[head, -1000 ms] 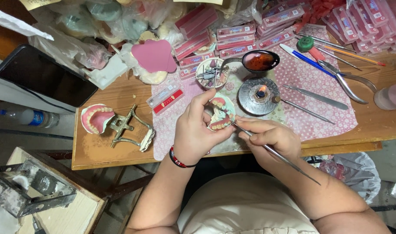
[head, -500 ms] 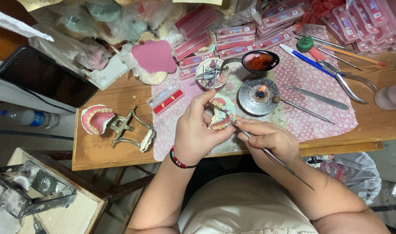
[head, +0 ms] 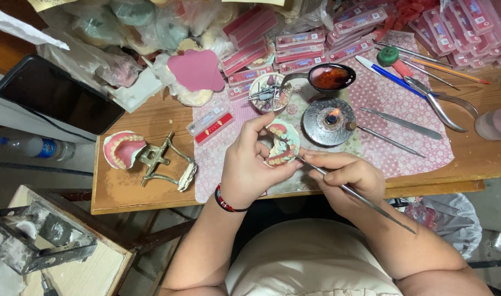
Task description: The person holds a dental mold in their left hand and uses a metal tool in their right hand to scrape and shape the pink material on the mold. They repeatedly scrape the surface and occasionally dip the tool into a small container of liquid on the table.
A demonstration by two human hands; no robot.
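Holding steady: left hand (head: pixel 250 167) stays wrapped around the denture model (head: pixel 279 143), fingers curled over its top and left edge, thumb under. Model sits tilted above the patterned cloth (head: pixel 404 148), just in front of the lit burner (head: pixel 330 115).

Right hand (head: pixel 346 175) is pinched shut on the thin metal instrument (head: pixel 352 192), pen-style. Tip touches the model's lower right edge; the handle runs down-right past the wrist.

Versus half a second and a second ago: almost no change. Model is in the same spot, same tilt. The instrument's handle angle has shifted slightly; the tip is still at the same part of the model. Both hands have barely moved.

Surroundings unchanged: spoon with dark red wax (head: pixel 330 78) behind the burner, small dish of tools (head: pixel 269 93) to its left, second pink denture on an articulator (head: pixel 146 156) at the left of the wooden bench (head: pixel 124 189), pliers (head: pixel 439 104) and flat metal tools on the right, stacked pink boxes (head: pixel 316 46) at the back.
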